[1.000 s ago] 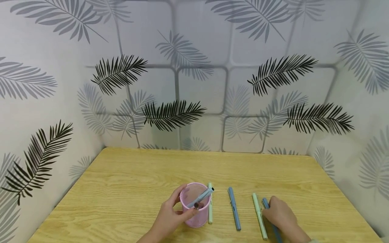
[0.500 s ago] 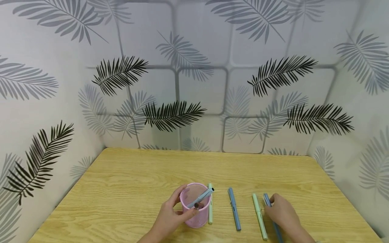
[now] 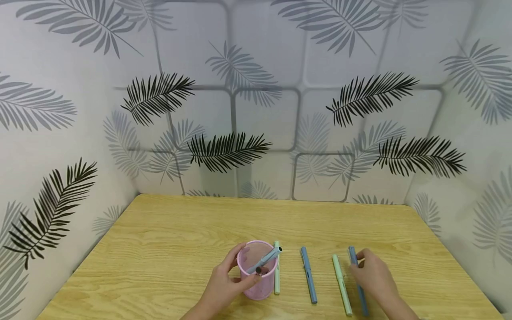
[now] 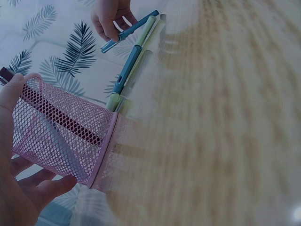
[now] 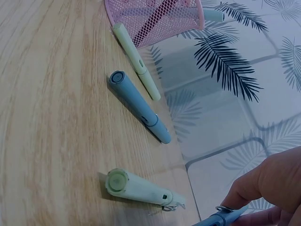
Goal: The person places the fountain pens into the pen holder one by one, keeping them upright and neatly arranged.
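Readable text: none. Pens [image 3: 308,275], lower right of head view, and pink cup [image 3: 259,291], lower centre: no legible markings.

From above, the head camera faces forward and down; wrist cameras look closely across the table [image 5: 51,117], sharing the pink cup [image 4: 61,125], the hazy left apparently lower.

The cup [image 3: 258,289] stood on the worktop [image 3: 192,235], the left hand [image 3: 226,281] round its left and near sides. In it, a leaning pen [image 3: 266,259] stuck out past the right rim, and a stick [image 3: 259,270] tipped towards the near rim. Rightward followed the closest pen [image 3: 277,282], just beside the cup; the middle pen [image 3: 308,275], apart from it; the outer pen [image 3: 342,285]; then the held pen [image 3: 362,298] in the right hand [image 3: 374,276], just right of the outer pen. Behind the worktop was the wall [image 3: 264,118].
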The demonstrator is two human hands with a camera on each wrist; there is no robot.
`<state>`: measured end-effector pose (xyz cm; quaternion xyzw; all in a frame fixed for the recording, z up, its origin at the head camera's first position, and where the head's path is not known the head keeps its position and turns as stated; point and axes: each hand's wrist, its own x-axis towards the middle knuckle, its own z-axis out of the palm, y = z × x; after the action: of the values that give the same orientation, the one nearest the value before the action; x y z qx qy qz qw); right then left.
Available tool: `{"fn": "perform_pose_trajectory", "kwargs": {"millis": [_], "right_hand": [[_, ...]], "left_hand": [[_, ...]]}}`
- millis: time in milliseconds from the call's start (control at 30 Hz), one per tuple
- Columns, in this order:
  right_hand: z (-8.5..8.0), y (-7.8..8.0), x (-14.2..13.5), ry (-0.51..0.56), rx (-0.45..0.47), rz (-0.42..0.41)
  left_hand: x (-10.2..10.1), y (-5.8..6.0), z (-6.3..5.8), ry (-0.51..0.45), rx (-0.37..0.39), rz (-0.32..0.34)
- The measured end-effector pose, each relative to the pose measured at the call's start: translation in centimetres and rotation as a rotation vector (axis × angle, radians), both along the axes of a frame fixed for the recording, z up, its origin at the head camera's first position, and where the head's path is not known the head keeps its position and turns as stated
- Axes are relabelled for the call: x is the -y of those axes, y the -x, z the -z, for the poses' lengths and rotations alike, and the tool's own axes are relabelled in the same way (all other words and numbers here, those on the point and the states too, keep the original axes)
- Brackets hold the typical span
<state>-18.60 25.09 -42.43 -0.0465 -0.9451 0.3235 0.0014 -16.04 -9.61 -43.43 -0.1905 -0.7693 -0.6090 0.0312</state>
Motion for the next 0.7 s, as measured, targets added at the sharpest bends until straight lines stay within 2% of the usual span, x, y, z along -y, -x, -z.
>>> {"fn": "perform_pose_trajectory", "kwargs": {"millis": [300, 533, 700], "right_hand": [[-0.6, -0.1, 0.3, 0.034, -0.076, 0.018], [-1.4, -0.6, 1.3, 0.112, -0.108, 0.024], [-1.9, -0.8, 2.1, 0.134, -0.187, 0.039]], "left_hand": [[0.0, 0.0, -0.1, -0.003, 0.006, -0.002], [0.0, 0.0, 0.0, -0.013, -0.004, -0.001], [0.0, 0.0, 0.1, -0.013, -0.014, -0.008]]}}
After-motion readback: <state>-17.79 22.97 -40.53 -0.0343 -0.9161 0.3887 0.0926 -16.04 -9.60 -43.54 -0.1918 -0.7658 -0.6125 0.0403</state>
